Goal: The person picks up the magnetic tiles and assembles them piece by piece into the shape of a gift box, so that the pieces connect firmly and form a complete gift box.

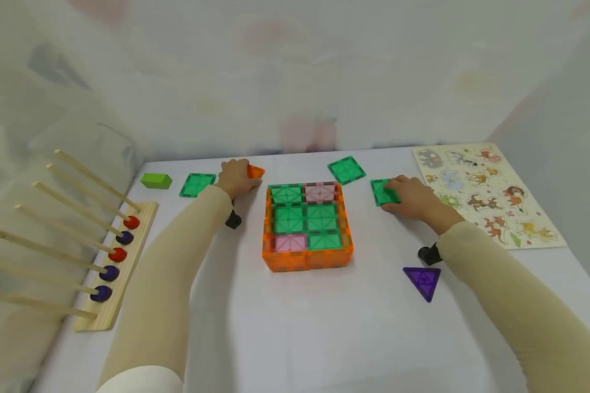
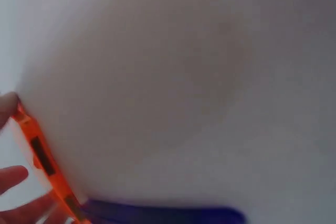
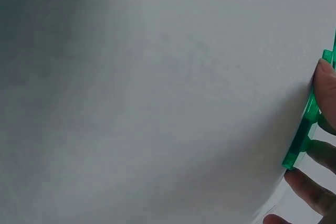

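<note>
At the back left of the table my left hand (image 1: pixel 235 179) holds an orange magnetic tile (image 1: pixel 255 172), its pointed corner showing past the fingers. In the left wrist view the thumb and fingers lie along the orange tile's edge, and a dark purple strip (image 2: pixel 165 213) shows close beside it. My right hand (image 1: pixel 413 199) pinches a green square magnetic tile (image 1: pixel 384 192) right of centre; its thumb and fingertips show at the tile's edge in the right wrist view. Between the hands stands a low box of magnetic tiles (image 1: pixel 307 261), with orange walls and green and pink squares inside.
Loose green tiles lie behind the box (image 1: pixel 346 170) and left of my left hand (image 1: pixel 197 185). A green block (image 1: pixel 156 180) and a wooden peg rack (image 1: pixel 115 289) stand at left. An animal puzzle board (image 1: pixel 459 194) is at right, a purple triangle tile (image 1: pixel 424 281) below my right wrist.
</note>
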{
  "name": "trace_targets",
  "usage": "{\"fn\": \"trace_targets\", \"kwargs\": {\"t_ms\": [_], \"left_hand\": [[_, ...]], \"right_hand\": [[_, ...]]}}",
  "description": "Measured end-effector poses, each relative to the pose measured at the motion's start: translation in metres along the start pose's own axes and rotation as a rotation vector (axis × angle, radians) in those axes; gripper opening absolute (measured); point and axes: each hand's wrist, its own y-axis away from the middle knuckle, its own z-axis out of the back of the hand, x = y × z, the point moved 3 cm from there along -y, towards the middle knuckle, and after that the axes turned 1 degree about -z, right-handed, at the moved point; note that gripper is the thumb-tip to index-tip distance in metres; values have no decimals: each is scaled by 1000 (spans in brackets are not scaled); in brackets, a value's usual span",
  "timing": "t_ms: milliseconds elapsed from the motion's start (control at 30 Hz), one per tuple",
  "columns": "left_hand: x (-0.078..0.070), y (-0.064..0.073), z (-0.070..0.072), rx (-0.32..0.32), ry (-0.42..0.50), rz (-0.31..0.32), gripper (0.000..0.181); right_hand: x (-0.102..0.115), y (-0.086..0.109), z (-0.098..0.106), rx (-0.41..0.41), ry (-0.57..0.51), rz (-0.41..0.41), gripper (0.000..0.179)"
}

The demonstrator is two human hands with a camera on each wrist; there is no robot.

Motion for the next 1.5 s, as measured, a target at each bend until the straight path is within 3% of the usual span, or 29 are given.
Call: {"fn": "trace_targets", "kwargs": {"t_ms": [200, 333, 467, 600, 700, 800, 933, 1200, 1500], "left_hand": [[4, 13, 10, -93, 95, -9, 58], [-8, 22, 26, -132, 164, -122, 60], [-33, 38, 46, -92, 220, -253, 59], [-61, 63, 59, -12, 207, -446, 61], [-78, 83, 60, 60, 136, -602, 60], [-90, 96, 53, 117, 64, -687, 58], [-96, 100, 43, 137, 9, -704, 56], [-100, 103, 38, 186, -5, -701, 57], [-95, 100, 32, 195, 48, -678, 58]], "right_hand": [[2, -6, 0, 0, 1, 13, 61], [0, -3, 0, -5, 18, 0, 62], [-4, 2, 3, -8, 21, -20, 62], [-6, 5, 5, -12, 11, -15, 62], [-5, 5, 4, -18, 6, -5, 63], [-4, 5, 2, -17, 5, 0, 63], [-2, 4, -2, -13, 0, 2, 63], [0, 3, -2, -22, 10, 17, 62], [-10, -5, 1, 41, -68, 18, 69]]}}
